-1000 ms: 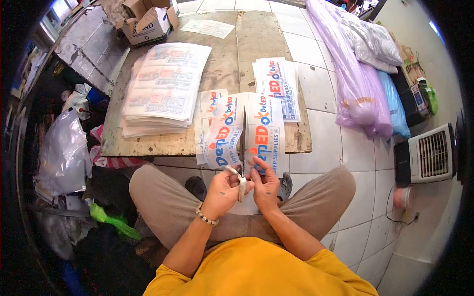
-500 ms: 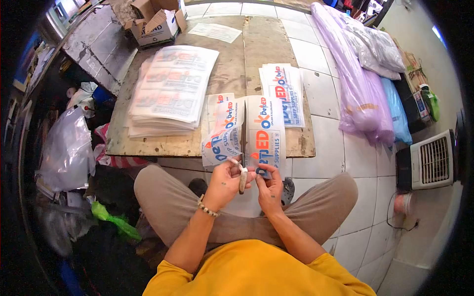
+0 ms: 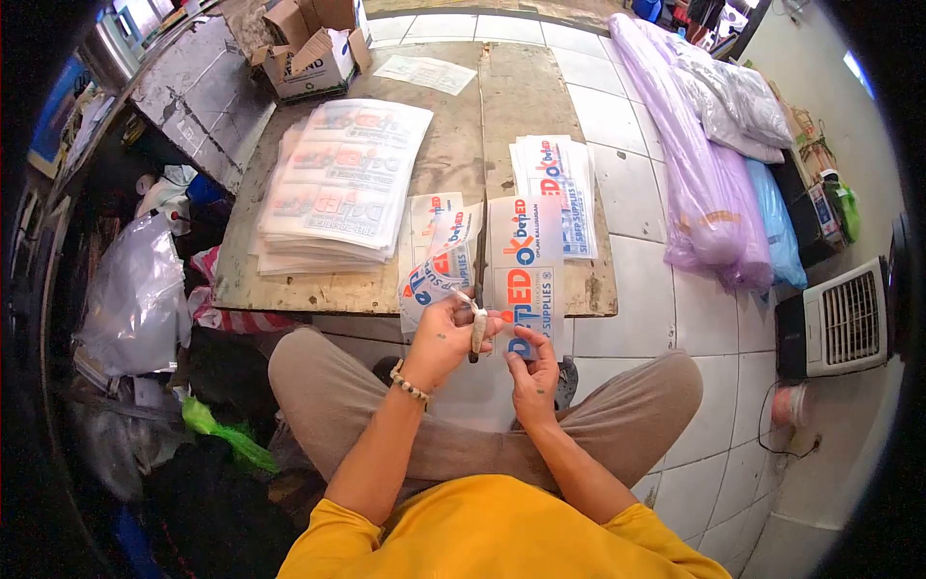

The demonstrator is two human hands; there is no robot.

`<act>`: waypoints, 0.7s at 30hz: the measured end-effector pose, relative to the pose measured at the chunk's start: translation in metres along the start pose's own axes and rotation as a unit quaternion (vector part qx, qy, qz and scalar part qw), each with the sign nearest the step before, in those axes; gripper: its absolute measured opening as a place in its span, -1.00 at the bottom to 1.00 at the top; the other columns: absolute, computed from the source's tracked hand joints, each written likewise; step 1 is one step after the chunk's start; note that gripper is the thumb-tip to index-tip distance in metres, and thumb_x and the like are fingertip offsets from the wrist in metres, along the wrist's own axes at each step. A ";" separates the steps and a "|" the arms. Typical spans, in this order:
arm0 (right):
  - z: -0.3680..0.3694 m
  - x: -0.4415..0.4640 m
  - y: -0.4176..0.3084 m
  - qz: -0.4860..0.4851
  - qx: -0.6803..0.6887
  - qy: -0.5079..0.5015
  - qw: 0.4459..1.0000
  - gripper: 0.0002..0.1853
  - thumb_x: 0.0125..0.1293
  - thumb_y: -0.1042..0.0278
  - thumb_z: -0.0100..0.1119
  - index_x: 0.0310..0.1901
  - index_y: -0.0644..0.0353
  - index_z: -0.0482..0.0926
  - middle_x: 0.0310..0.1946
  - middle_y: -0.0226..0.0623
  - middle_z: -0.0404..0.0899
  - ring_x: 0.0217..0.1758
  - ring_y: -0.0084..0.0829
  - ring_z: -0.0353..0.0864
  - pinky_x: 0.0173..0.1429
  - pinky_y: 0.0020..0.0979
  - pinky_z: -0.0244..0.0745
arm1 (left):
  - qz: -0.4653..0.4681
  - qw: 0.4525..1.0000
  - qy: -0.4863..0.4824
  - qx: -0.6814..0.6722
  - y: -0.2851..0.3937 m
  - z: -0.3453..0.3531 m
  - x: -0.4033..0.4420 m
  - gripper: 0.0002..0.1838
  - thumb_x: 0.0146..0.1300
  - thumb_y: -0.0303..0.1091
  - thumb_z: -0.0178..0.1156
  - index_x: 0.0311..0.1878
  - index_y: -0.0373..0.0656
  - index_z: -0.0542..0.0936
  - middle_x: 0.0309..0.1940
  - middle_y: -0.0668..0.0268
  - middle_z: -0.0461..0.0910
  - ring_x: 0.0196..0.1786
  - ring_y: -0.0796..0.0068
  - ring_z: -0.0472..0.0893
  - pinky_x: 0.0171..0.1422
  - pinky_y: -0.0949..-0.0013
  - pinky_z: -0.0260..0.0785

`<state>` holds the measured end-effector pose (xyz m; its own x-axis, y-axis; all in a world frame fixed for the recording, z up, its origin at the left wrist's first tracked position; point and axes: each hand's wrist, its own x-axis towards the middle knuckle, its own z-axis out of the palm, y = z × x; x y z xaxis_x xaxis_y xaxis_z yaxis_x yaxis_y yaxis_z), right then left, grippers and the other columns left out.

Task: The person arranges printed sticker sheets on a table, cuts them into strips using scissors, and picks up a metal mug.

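The printed sheet (image 3: 527,261) reaches past the near edge of the table (image 3: 444,125), its near end pinched between thumb and fingers of the right hand (image 3: 533,381). Along its left side run the scissors (image 3: 479,333), the left hand's (image 3: 439,344) fingers clamped around their handles. Beyond, a stack (image 3: 338,183) lies left, a smaller pile (image 3: 578,198) right, a box (image 3: 313,72) far left.

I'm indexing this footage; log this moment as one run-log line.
left hand: holds scissors; right hand: pinches printed sheet; table: sheet stack
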<state>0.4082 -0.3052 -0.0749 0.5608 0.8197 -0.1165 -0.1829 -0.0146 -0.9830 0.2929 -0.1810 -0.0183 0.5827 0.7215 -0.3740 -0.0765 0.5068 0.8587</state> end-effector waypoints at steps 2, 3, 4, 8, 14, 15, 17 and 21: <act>-0.001 0.000 -0.001 0.002 -0.001 0.003 1.000 -0.60 0.31 0.68 0.12 0.17 0.18 0.48 -0.03 -0.46 0.54 -0.30 -0.76 0.41 -0.23 -0.67 0.33 | 0.003 1.000 -0.007 0.003 0.002 -0.001 0.002 -0.06 0.14 -0.47 0.45 0.45 -0.55 0.07 -0.05 0.03 0.68 -0.12 0.43 0.73 -0.16 0.46 0.63; -0.001 0.000 -0.001 0.004 0.006 0.007 1.000 -0.60 0.31 0.68 0.12 0.18 0.19 0.48 -0.03 -0.46 0.54 -0.30 -0.75 0.41 -0.23 -0.66 0.33 | 0.007 1.000 -0.011 0.008 0.000 -0.002 0.003 -0.06 0.13 -0.47 0.46 0.44 -0.55 0.08 -0.06 0.04 0.68 -0.12 0.43 0.73 -0.17 0.46 0.64; -0.001 0.000 -0.001 0.006 0.014 0.011 1.000 -0.59 0.31 0.68 0.13 0.18 0.19 0.48 -0.03 -0.46 0.54 -0.30 -0.75 0.41 -0.22 -0.66 0.33 | 0.010 1.000 -0.015 0.013 0.000 -0.003 0.004 -0.06 0.13 -0.47 0.47 0.44 -0.55 0.09 -0.06 0.05 0.68 -0.12 0.43 0.72 -0.17 0.46 0.64; -0.001 -0.001 0.000 -0.001 0.020 0.021 1.000 -0.58 0.30 0.67 0.12 0.19 0.19 0.48 -0.02 -0.44 0.55 -0.30 -0.75 0.41 -0.23 -0.66 0.35 | 0.003 1.000 -0.002 0.021 -0.001 -0.003 0.006 -0.09 0.12 -0.47 0.48 0.41 -0.55 0.14 -0.08 0.08 0.69 -0.13 0.43 0.73 -0.20 0.45 0.64; -0.003 -0.003 -0.001 -0.007 0.005 0.025 1.000 -0.56 0.29 0.65 0.09 0.22 0.22 0.48 -0.01 -0.37 0.56 -0.29 -0.72 0.45 -0.23 -0.63 0.37 | 0.000 1.000 -0.002 0.011 0.004 -0.003 0.019 -0.16 0.12 -0.44 0.48 0.37 -0.54 0.21 -0.12 0.09 0.71 -0.14 0.38 0.75 -0.22 0.43 0.64; -0.003 -0.004 -0.003 0.000 0.010 0.023 1.000 -0.56 0.29 0.65 0.10 0.22 0.23 0.48 0.00 -0.36 0.56 -0.27 -0.71 0.46 -0.22 -0.62 0.39 | -0.001 1.000 -0.003 0.013 0.007 -0.002 0.019 -0.17 0.12 -0.43 0.49 0.35 -0.54 0.24 -0.13 0.09 0.71 -0.14 0.37 0.75 -0.22 0.43 0.63; -0.006 -0.004 -0.003 -0.004 0.005 0.029 1.000 -0.56 0.29 0.65 0.10 0.21 0.24 0.48 0.01 -0.34 0.56 -0.26 -0.69 0.48 -0.21 -0.61 0.40 | -0.004 1.000 -0.012 0.017 0.008 0.000 0.019 -0.20 0.12 -0.40 0.49 0.32 -0.53 0.28 -0.14 0.09 0.71 -0.15 0.38 0.75 -0.22 0.43 0.62; -0.016 0.002 -0.001 -0.039 -0.016 0.049 0.998 -0.57 0.29 0.63 0.11 0.21 0.25 0.49 0.02 -0.32 0.54 -0.30 -0.65 0.50 -0.26 -0.58 0.43 | -0.051 0.995 -0.051 0.066 0.018 0.006 -0.003 -0.22 0.12 -0.40 0.49 0.31 -0.54 0.31 -0.13 0.09 0.71 -0.16 0.38 0.75 -0.22 0.43 0.61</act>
<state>0.4225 -0.3124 -0.0760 0.6489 0.7592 -0.0505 -0.1096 0.0276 -0.9936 0.2946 -0.1768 0.0001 0.6612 0.6151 -0.4294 0.0900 0.5032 0.8595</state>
